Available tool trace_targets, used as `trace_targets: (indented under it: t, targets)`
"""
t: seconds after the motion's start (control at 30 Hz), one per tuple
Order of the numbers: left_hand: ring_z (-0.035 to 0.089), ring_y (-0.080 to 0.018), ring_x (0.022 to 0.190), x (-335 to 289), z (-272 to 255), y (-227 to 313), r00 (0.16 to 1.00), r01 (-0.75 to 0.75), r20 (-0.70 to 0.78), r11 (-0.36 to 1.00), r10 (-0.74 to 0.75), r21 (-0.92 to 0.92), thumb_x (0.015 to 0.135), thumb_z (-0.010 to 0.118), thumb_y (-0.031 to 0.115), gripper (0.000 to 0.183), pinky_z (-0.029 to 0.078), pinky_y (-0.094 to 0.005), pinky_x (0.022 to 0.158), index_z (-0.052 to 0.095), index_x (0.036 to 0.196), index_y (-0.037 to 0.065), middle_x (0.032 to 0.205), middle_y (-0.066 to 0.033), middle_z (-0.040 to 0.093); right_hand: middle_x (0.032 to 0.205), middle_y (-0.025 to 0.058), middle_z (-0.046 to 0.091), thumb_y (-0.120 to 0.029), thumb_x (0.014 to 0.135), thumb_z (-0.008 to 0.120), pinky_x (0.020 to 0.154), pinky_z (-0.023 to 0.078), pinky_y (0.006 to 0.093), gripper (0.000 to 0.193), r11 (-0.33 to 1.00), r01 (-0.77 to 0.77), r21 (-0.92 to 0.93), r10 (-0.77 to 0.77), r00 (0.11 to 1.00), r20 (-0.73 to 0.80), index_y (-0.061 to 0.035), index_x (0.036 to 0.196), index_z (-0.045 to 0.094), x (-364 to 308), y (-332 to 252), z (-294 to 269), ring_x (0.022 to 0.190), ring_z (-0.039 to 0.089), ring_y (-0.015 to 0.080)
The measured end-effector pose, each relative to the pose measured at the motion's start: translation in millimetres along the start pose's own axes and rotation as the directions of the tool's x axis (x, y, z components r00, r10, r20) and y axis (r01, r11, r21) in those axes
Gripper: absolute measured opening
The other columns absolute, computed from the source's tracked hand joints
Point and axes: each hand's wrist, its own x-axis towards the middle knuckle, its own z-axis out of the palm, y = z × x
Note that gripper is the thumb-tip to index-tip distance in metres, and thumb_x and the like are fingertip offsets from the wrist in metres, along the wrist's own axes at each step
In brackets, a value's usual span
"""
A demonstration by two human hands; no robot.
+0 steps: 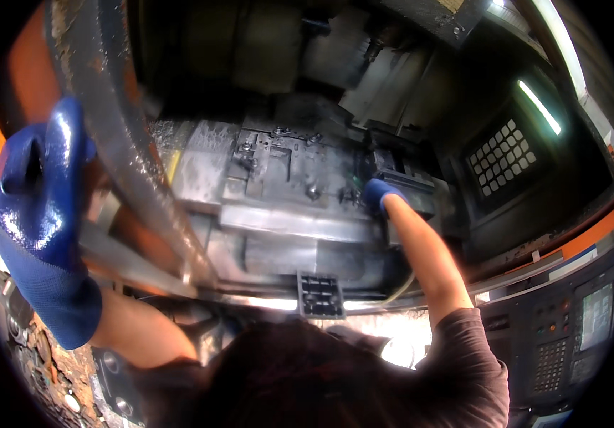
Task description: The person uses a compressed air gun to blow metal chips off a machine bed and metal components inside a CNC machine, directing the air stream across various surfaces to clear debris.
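Your right hand [378,193] at dark vise-like block [412,180], right side of machine bed [300,222]; can't tell how wide grip is. Your left hand [54,192] beside worn grey frame [130,135], one digit raised, hold unclear. Frame slants between left hand and bed. Black tray [320,308] nearer you; control panel [555,324] at right.

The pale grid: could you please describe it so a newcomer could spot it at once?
From the metal bed, look past the right hand to the dark wall on the right. The grid sits there, below and left of the slanted light. Unlike that single bright bar, it is rows of small rounded pale squares.
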Motion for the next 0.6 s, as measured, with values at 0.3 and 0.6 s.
trace_targets:
  t: [0.3,0.6]
  targets:
    - [0.06,-0.0111,0.077,-3.8,-6.6,-11.7,0.995,0.088,0.044,0.995,-0.09,0.054,0.091,0.063,0.021,0.021,0.045,-0.024,0.075,0.065,0.097,0.001,0.082,-0.0043,0.064,0.087,0.0149,0.067,-0.012,0.087,0.049,0.066,0.049,0.0352,0.023,0.975,-0.112,0.19,0.138,0.982,-0.128,-0.0097,0.091,0.071,-21.5,-4.8,-2.3,0.08,0.066,0.0299]
    - [0.06,-0.0124,0.077,-5.9,-1.8,-3.9,0.988,0.15,0.013,0.987,-0.151,0.048,0.092,0.061,0.02,0.022,0.044,-0.0244,0.074,0.065,0.093,-0.002,0.08,-0.0046,0.062,0.097,0.021,0.067,-0.014,0.083,0.06,0.076,0.052,0.0416,0.023,1.0,0.013,0.0,-0.013,1.0,-0.02,-0.0022,0.1,0.069,9.6,18.9,10.4,0.093,0.065,0.0364]
